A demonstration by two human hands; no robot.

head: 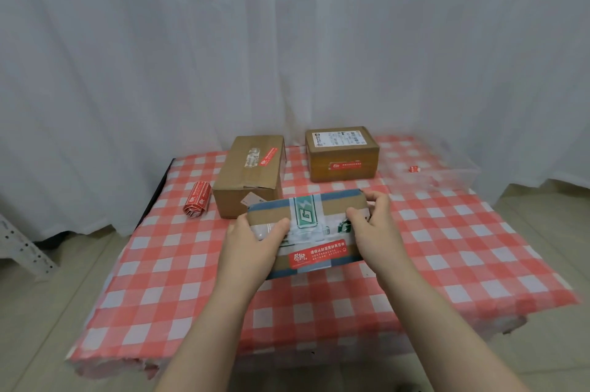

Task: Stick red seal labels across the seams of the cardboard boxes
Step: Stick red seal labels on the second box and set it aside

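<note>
A flat cardboard box [306, 225] with green-and-white tape lies in the middle of the table. A red seal label [319, 255] is stuck along its near side. My left hand [252, 244] grips the box's left end, thumb on top. My right hand [373, 225] grips its right end, fingers curled over the far corner. Behind it stand two more boxes: a tall brown box [249, 174] at left with a red label [268, 156] on its top, and a box [341, 155] at right with a red label [346, 165] on its front. A roll of red labels [197, 200] lies at far left.
The table wears a red-and-white checked cloth [447, 248]. A clear plastic tray [447, 174] at the back right holds a small red scrap [413, 168]. White curtains hang behind. A white perforated metal bar [25, 248] stands at lower left on the tiled floor.
</note>
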